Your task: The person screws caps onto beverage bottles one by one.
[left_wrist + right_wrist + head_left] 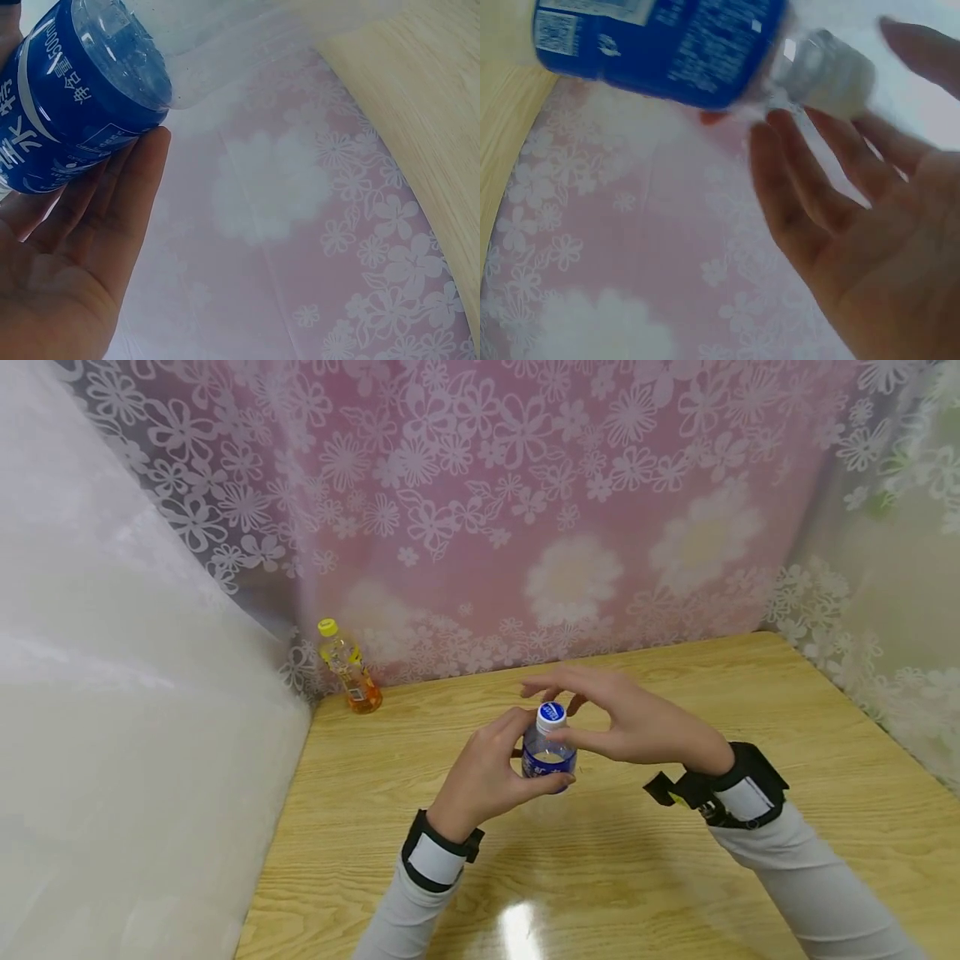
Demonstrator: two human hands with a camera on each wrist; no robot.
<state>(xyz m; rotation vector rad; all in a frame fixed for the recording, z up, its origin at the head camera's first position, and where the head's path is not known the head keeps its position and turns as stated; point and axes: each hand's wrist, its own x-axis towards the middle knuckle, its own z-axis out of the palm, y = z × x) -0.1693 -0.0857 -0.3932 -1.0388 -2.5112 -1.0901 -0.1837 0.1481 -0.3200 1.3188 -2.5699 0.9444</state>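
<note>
My left hand (pixel 487 768) grips a clear plastic water bottle (pixel 544 766) with a blue label, thumb on its near side and fingers round its far side. The bottle stands roughly upright in the head view; its blue label (pixel 79 97) fills the upper left corner of the left wrist view. On top is a white cap (pixel 552 716) with a blue disc. Around the cap, my right hand (pixel 622 714) holds its fingers loosely spread, the thumb in front of the neck. In the right wrist view, the thumb (pixel 926 56) stands apart from the cap (pixel 847 82), fingertips close beneath it.
A yellow-capped bottle (pixel 352 672) with some orange drink stands at the back left corner of the wooden table (pixel 360 843). A pink flowered curtain (pixel 465 527) hangs behind the table, and a white sheet (pixel 135 718) borders its left side.
</note>
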